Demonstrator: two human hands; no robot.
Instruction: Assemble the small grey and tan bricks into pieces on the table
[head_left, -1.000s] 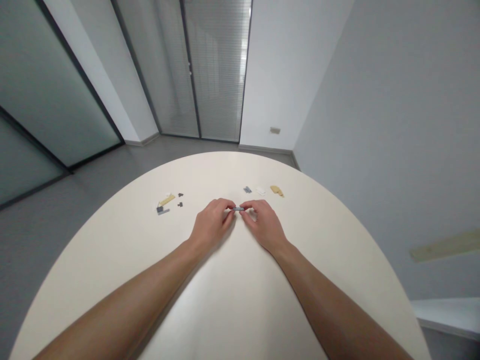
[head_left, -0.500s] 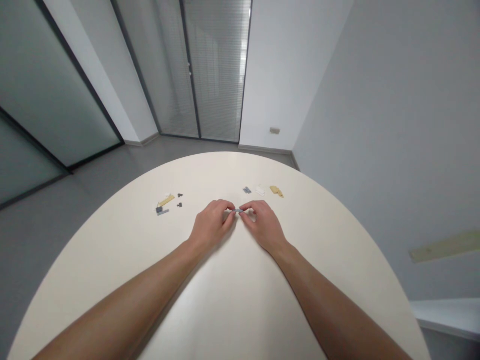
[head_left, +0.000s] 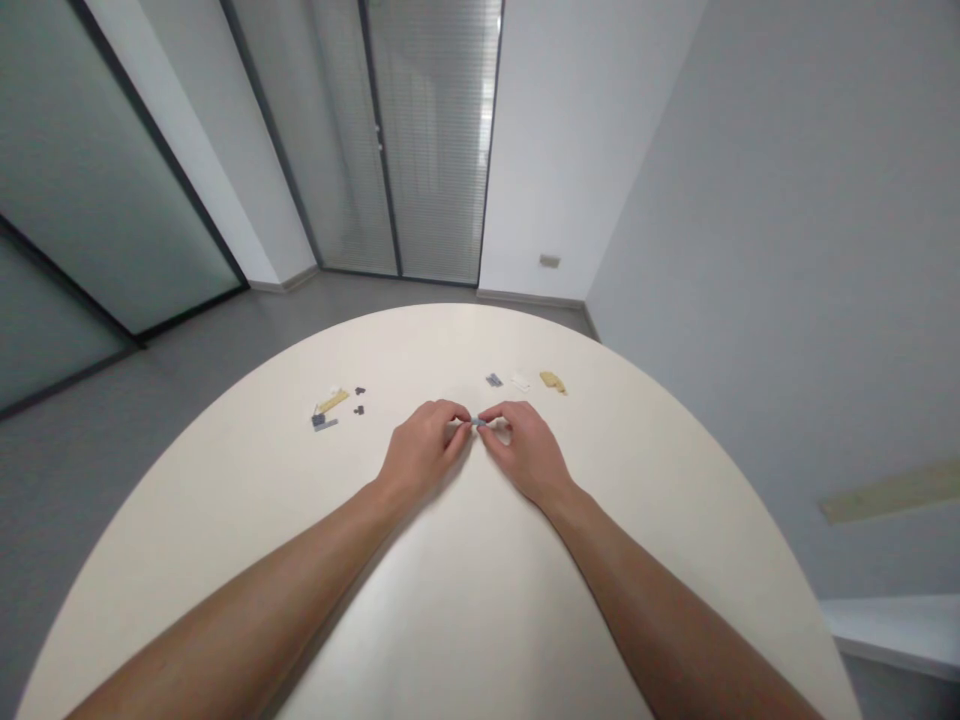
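Observation:
Between my two hands is a small grey-blue piece (head_left: pixel 475 422), pinched at its left end by my left hand (head_left: pixel 431 440) and at its right end by my right hand (head_left: pixel 527 447). Thumb and forefinger of each hand are closed on it, so most of its shape is hidden. It looks like a toy building piece, too small to tell exactly. Just beyond my right hand lie small grey pieces (head_left: pixel 493 380), white pieces (head_left: pixel 520 382) and tan pieces (head_left: pixel 553 381).
On the round white table (head_left: pixel 450 620), left of my hands, lie a tan strip (head_left: pixel 334 401), a dark grey piece (head_left: pixel 319 420), a light grey bar (head_left: pixel 327 425) and two small dark pieces, one nearer (head_left: pixel 359 410) and one farther (head_left: pixel 361 390). Walls and glass panels (head_left: pixel 435 130) stand beyond.
The grip on the small piece stays the same, with at most a slight shift of my right fingertips. The pieces on the table have not moved.

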